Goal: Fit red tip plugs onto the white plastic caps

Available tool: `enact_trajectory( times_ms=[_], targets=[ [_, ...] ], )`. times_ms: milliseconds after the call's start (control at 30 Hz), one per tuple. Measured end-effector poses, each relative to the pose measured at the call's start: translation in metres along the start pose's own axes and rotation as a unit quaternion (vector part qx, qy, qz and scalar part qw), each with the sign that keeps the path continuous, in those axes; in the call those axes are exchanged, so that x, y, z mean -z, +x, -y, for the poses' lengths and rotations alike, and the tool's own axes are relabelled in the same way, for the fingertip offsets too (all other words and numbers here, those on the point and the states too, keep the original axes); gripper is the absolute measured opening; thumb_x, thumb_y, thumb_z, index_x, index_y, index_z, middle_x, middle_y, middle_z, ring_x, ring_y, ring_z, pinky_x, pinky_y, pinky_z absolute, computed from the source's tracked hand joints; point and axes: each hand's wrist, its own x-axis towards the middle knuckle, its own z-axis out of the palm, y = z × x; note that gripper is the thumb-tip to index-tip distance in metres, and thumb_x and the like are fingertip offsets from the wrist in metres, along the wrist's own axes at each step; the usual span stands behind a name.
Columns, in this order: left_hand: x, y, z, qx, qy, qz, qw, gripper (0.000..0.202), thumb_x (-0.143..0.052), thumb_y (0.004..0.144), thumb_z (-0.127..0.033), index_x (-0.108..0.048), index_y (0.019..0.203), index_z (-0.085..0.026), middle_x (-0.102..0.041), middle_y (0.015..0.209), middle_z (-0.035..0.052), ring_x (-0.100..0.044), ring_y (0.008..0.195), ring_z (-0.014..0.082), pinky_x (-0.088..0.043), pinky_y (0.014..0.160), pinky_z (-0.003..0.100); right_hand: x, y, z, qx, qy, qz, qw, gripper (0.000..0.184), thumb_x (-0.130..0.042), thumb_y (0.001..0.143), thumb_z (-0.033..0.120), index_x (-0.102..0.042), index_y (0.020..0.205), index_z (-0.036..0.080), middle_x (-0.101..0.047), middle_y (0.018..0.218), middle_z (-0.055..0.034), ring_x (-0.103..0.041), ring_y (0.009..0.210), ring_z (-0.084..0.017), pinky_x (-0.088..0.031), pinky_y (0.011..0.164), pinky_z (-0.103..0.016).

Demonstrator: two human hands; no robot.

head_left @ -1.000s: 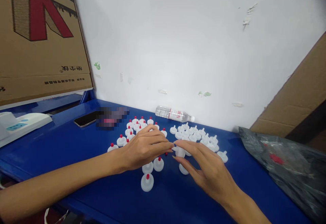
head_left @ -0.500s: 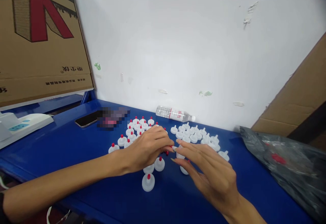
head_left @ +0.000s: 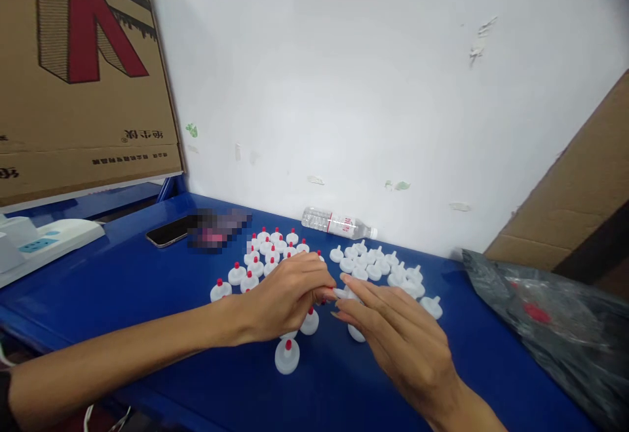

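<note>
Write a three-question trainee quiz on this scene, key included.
1. True or false: the bottle lies on its side.
2. Which lies to the right of the right hand? A) phone B) bag C) power strip
3. Fill the gap: the white nozzle in the right hand points its narrow end toward the ____.

Key: 1. True. 2. B. 3. left hand.

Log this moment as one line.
Right hand: holds white plastic spouted cap | Left hand: at its spout | Blue table: red-tipped white plastic caps, mostly left; bare-tipped white plastic caps, right
</note>
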Motion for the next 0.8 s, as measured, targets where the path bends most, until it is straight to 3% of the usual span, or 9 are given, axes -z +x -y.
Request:
enact_trajectory(
  times_ms=[300,567,733,800],
  targets=[
    [0.001,-0.002,-0.006,0.034,-0.026,0.005,0.999,0.039,-0.032,0.114,-0.029,-0.057,0.085,-0.017,-0.059,0.071,0.0014,-0.048,0.067,0.0147,-0.04,0.066,0.028,-0.001,0.004,0.006,0.016,-0.025,-0.013,0.999,0.026,-0.057,0.1,0.0,-0.072,0.116,0.014,-0.075,0.125,-0.0147,-0.071,0.117,-0.021,-0.054,0.089,-0.033],
    [0.007,0.0,0.004,0.017,0.066,0.045,0.997,0.032,-0.043,0.111,-0.028,-0.065,0.092,-0.015,-0.063,0.081,0.0048,-0.051,0.08,0.0189,-0.043,0.079,0.034,-0.003,0.003,-0.006,0.01,-0.028,0.045,0.999,0.041,-0.066,0.096,0.004,-0.062,0.136,0.01,-0.072,0.129,-0.0135,-0.067,0.123,-0.023,-0.054,0.1,-0.036],
    [0.011,-0.003,0.016,0.032,0.127,0.067,0.989,0.024,-0.048,0.109,-0.024,-0.067,0.122,-0.016,-0.068,0.092,0.007,-0.05,0.088,0.0215,-0.042,0.079,0.034,0.0,-0.001,-0.019,-0.038,-0.084,0.068,0.993,0.036,-0.061,0.098,0.006,-0.063,0.133,0.014,-0.07,0.127,-0.0126,-0.068,0.116,-0.024,-0.054,0.099,-0.037],
    [0.012,-0.004,0.023,0.043,0.141,0.071,0.987,0.026,-0.048,0.109,-0.02,-0.068,0.125,-0.016,-0.068,0.094,0.0081,-0.051,0.089,0.0219,-0.041,0.079,0.034,0.003,-0.005,-0.027,-0.077,-0.1,0.07,0.99,0.029,-0.059,0.1,0.01,-0.065,0.128,0.017,-0.07,0.127,-0.0104,-0.069,0.112,-0.023,-0.055,0.095,-0.036]
  ],
)
